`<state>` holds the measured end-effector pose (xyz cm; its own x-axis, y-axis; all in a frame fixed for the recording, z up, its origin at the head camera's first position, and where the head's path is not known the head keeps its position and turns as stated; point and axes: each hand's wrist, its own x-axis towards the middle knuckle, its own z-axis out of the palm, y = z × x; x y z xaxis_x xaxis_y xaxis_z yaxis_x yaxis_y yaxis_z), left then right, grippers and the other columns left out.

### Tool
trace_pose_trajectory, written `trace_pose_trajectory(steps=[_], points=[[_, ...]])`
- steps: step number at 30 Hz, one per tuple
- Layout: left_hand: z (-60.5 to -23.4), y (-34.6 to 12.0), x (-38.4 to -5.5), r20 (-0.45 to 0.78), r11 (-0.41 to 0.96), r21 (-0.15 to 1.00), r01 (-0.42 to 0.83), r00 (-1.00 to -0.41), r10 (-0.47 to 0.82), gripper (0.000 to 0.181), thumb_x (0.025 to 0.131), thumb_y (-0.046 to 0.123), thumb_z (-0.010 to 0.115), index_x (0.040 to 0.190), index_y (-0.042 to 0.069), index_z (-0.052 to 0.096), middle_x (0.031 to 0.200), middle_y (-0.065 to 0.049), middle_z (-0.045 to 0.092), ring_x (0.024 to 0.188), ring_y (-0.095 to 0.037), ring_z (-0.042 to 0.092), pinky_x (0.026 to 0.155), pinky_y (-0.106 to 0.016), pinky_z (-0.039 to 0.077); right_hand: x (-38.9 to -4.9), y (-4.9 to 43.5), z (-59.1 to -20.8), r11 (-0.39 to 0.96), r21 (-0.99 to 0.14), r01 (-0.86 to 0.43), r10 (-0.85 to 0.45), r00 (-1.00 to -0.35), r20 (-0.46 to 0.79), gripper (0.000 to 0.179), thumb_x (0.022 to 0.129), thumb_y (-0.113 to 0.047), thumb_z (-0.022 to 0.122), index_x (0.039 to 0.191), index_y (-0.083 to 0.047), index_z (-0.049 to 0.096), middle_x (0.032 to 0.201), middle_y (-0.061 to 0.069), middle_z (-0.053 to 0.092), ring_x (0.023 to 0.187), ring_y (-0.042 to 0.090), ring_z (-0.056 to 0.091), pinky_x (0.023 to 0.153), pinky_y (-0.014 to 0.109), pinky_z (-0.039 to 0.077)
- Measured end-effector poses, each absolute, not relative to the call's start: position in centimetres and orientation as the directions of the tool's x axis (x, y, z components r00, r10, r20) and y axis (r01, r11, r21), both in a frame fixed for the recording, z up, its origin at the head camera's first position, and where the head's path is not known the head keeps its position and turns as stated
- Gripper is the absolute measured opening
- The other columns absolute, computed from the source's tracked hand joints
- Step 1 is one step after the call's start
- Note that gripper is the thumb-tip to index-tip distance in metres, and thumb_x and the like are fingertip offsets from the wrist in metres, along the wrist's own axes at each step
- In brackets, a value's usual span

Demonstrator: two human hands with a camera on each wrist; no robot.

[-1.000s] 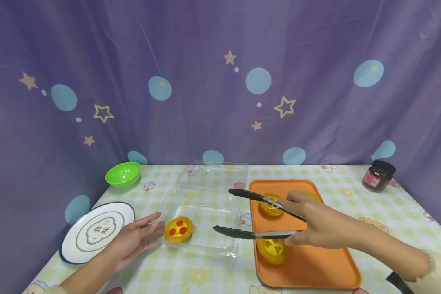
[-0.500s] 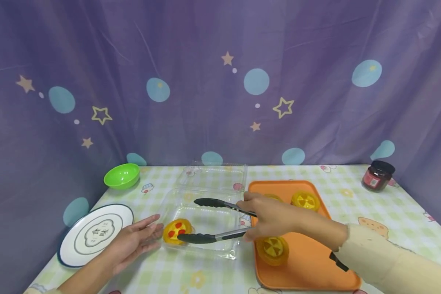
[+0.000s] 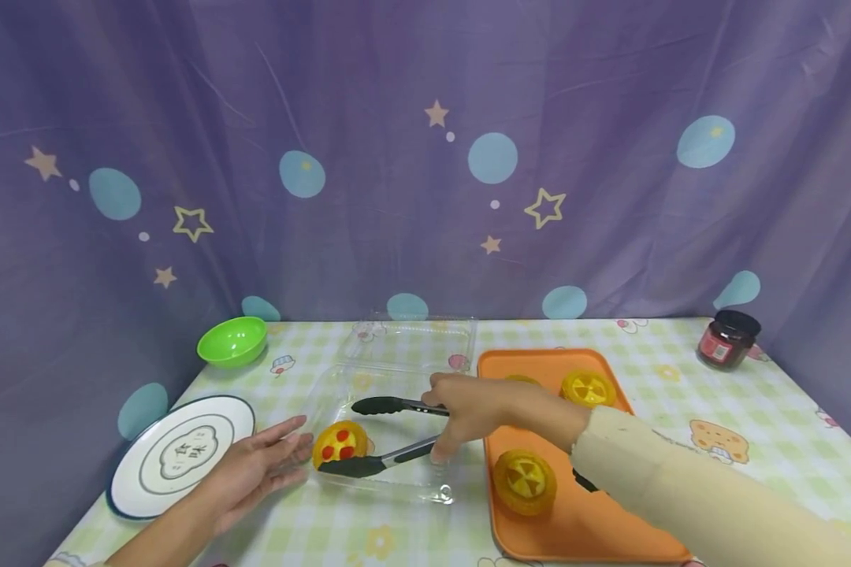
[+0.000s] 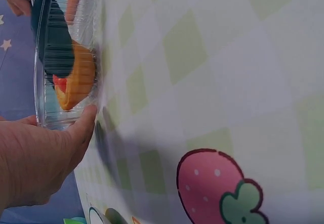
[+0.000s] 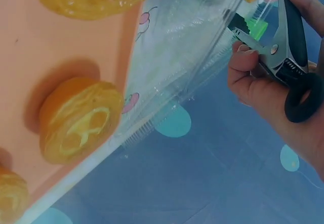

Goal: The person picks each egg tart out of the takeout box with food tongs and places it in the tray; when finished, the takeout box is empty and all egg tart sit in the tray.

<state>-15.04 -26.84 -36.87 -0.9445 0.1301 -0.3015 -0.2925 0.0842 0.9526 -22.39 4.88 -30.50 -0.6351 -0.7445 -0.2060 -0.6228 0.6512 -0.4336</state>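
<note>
A round tart with red spots (image 3: pixel 339 441) sits at the left end of an opened clear plastic container (image 3: pixel 407 492). My right hand (image 3: pixel 471 405) grips black-tipped metal tongs (image 3: pixel 358 467), whose arms are spread. The nearer tip lies over the tart's front edge; the farther tip hovers just behind it. At the container's left end, my left hand (image 3: pixel 244 475) rests its extended fingers and thumb against the wall. In the left wrist view, the tart (image 4: pixel 78 80) shows through the container's clear side with a tong tip beside it.
Right of the container lies an orange tray (image 3: pixel 596 520) with yellow tarts (image 3: pixel 525 482), one partly hidden by my right arm. A white plate (image 3: pixel 184 457) and green bowl (image 3: pixel 232 342) stand at left. A dark-lidded jar (image 3: pixel 729 340) is at the far right.
My right hand has carried the spread tongs left from over the tray into the container, bringing them around the red-spotted tart. My left hand has stayed at the container's left end.
</note>
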Motion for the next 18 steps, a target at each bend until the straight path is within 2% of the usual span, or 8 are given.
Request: trace_pose_trajectory(steps=[9, 12, 18], points=[[-36.9, -26.8, -15.0, -0.293, 0.086, 0.955, -0.284, -0.947, 0.129, 0.058, 0.104, 0.022, 0.043, 0.152, -0.001, 0.019, 0.15, -0.031, 0.025, 0.131, -0.036, 0.042, 0.1, -0.043, 0.048, -22.7, 4.5, -31.4, 0.579, -0.514, -0.632, -0.801, -0.557, -0.217, 0.063, 0.079, -0.021, 0.081, 0.132, 0.0, 0.057, 0.094, 0.008, 0.056, 0.074, 0.009, 0.04, 0.062, 0.02, 0.037], [-36.8, -26.8, -14.9, -0.291, 0.09, 0.955, -0.281, -0.948, 0.125, 0.058, 0.104, 0.021, 0.043, 0.152, -0.001, 0.019, 0.15, -0.031, 0.025, 0.13, -0.034, 0.043, 0.099, -0.043, 0.048, -22.8, 4.5, -31.5, 0.562, -0.53, -0.635, -0.812, -0.547, -0.204, 0.063, 0.079, -0.02, 0.08, 0.133, 0.002, 0.055, 0.094, 0.007, 0.055, 0.073, 0.009, 0.038, 0.062, 0.02, 0.037], [-36.8, -26.9, -15.0, -0.297, 0.085, 0.954, -0.288, -0.946, 0.131, 0.057, 0.105, 0.021, 0.042, 0.152, -0.001, 0.019, 0.151, -0.031, 0.023, 0.135, -0.042, 0.034, 0.1, -0.044, 0.048, -22.8, 4.5, -31.8, 0.524, -0.543, -0.656, -0.833, -0.527, -0.168, 0.061, 0.079, -0.018, 0.08, 0.132, 0.002, 0.056, 0.092, 0.01, 0.055, 0.071, 0.008, 0.038, 0.06, 0.019, 0.036]])
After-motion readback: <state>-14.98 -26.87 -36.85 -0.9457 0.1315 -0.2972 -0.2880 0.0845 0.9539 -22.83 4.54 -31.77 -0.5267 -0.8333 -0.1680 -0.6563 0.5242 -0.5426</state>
